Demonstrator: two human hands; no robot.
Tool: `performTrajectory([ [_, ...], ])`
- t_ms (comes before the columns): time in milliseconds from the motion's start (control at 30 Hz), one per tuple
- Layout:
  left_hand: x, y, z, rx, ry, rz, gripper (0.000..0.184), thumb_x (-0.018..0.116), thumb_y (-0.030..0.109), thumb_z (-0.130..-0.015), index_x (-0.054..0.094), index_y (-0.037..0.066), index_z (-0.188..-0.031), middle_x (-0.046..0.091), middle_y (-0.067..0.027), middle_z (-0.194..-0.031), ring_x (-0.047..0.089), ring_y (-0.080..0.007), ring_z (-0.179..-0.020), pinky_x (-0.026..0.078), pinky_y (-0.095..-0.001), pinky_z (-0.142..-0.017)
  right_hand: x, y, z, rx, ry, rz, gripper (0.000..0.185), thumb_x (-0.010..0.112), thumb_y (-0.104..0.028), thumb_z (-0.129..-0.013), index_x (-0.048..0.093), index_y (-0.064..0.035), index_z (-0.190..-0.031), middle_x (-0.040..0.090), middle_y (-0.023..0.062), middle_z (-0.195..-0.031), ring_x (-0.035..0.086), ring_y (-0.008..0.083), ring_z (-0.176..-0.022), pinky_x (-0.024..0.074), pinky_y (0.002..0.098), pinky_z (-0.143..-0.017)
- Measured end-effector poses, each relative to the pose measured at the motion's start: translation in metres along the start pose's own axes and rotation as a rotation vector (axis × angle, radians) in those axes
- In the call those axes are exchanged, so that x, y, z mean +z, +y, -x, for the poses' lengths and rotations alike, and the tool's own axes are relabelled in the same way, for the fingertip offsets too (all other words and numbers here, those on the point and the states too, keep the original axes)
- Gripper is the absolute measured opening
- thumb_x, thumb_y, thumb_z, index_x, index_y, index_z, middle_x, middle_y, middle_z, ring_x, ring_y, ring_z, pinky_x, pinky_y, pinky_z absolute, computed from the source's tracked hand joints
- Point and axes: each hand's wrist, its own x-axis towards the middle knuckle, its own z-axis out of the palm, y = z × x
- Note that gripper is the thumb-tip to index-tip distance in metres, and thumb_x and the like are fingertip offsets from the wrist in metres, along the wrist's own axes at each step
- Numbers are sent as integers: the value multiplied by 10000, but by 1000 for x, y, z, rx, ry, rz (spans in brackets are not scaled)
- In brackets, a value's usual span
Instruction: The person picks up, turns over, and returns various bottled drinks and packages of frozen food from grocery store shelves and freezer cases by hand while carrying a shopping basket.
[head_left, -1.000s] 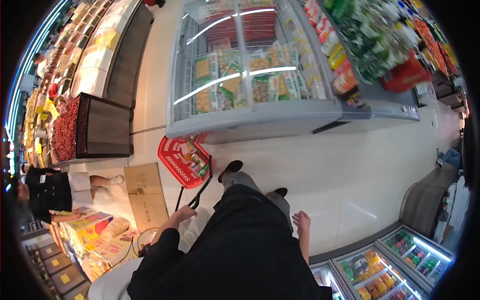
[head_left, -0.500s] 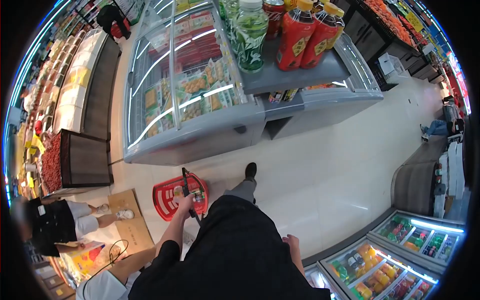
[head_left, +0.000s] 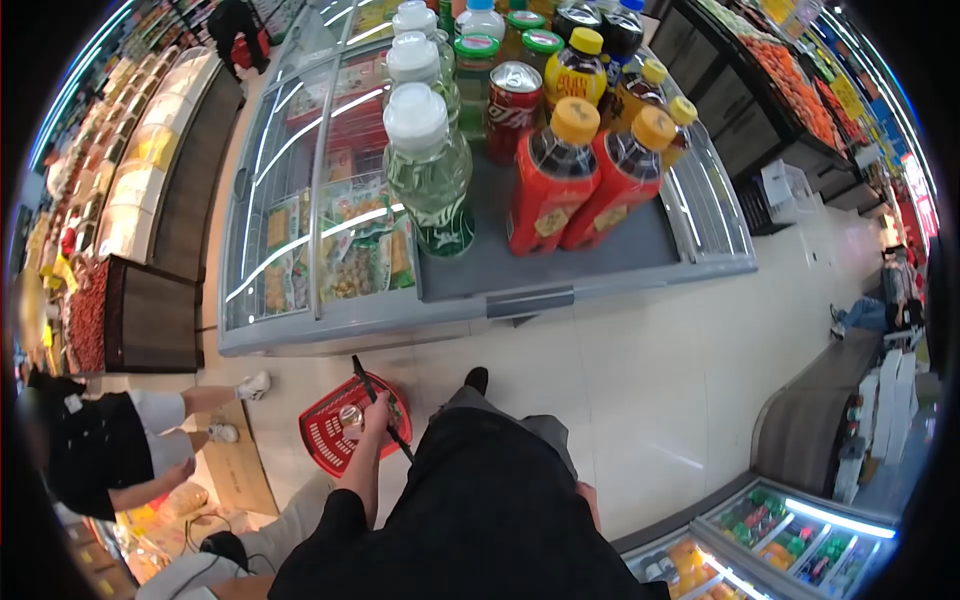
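Note:
My left hand point(head_left: 376, 413) is closed around the black handle point(head_left: 364, 374) of a red shopping basket point(head_left: 325, 432), which hangs low at my left side. Inside the basket a small clear container point(head_left: 351, 417) shows, along with other goods too small to name. At my right hip, my right hand point(head_left: 588, 493) shows only in part beside my trousers, its fingers hidden. Ahead stands a chest freezer point(head_left: 420, 322) with bagged food point(head_left: 355, 270) under its glass. On its grey shelf are a clear bottle point(head_left: 428, 170), red bottles point(head_left: 553, 185) with orange caps and a red can point(head_left: 514, 105).
At the left, a person point(head_left: 110, 430) in a dark top stands by flattened cardboard point(head_left: 240, 460). Another person's light-clad leg point(head_left: 300, 520) is close on my left. A drinks cooler point(head_left: 770, 530) lies to the right; a dark display bin point(head_left: 155, 315) stands at left.
I have moved forward, and the freezer shelf with its bottles now looms nearer and lower in view. The basket travels along in my left hand. My right hand has become more hidden.

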Motion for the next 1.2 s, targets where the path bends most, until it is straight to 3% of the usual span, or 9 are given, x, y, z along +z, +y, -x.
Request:
performTrajectory([
  [133,22,-37,12,44,-58,34,595,505,670,-805,398,147,-543,349,35,-446,326,-122,-337,239,-261,-343,-49,-30,-49,21,-8,-39,296,549,-201,-820,678,39,-937,644,91,-709,602,165,-650,470,293,-583],
  [267,65,-81,33,53,171,-125,704,416,758,-778,477,94,-551,382,8,-449,378,-148,-360,280,-285,-364,-102,-64,-138,-76,-111,256,324,560,-214,-816,670,40,-984,665,104,-761,610,187,-676,480,306,-632],
  [500,166,-136,72,91,294,-228,719,443,730,-791,519,48,-576,414,-10,-476,430,-131,-409,320,-302,-409,-202,-195,-206,-276,-300,462,286,539,-173,-836,643,17,-1023,641,116,-807,622,213,-733,478,331,-612],
  [567,190,-137,81,127,303,-199,687,464,692,-812,532,34,-625,431,-16,-495,440,-124,-416,341,-294,-415,-221,-233,-204,68,-241,164,293,523,-159,-841,586,13,-1070,623,110,-836,623,214,-733,475,328,-612],
  [833,244,-140,87,235,161,-101,672,447,648,-851,532,7,-669,478,-53,-528,471,-161,-415,396,-301,-435,-273,-260,-262,77,-329,96,388,504,-169,-847,476,16,-1187,613,171,-1030,638,289,-874,493,417,-748],
  [900,253,-131,91,185,179,-115,693,421,661,-853,526,9,-644,483,-61,-528,474,-168,-417,394,-304,-435,-271,-262,-266,62,-300,187,367,496,-153,-845,501,29,-1163,619,174,-995,637,293,-855,503,401,-742],
  [967,258,-125,90,151,161,-145,715,395,674,-855,520,11,-618,489,-69,-529,476,-175,-418,392,-308,-436,-277,-257,-269,-309,-468,517,262,497,-134,-835,589,29,-1018,622,150,-887,623,244,-786,497,363,-702],
  [1000,261,-124,88,156,158,-115,722,383,693,-847,512,28,-597,466,-56,-510,460,-159,-410,372,-295,-416,-276,-256,-265,-202,-420,406,189,505,-122,-823,637,11,-854,601,105,-771,576,173,-708,463,316,-629],
  [1200,282,-113,81,226,200,-103,720,336,665,-878,530,17,-634,445,-44,-470,453,-147,-394,351,-282,-398,-255,-304,-246,-236,-387,409,185,505,-118,-823,637,9,-841,596,96,-760,564,164,-694,451,310,-612],
])
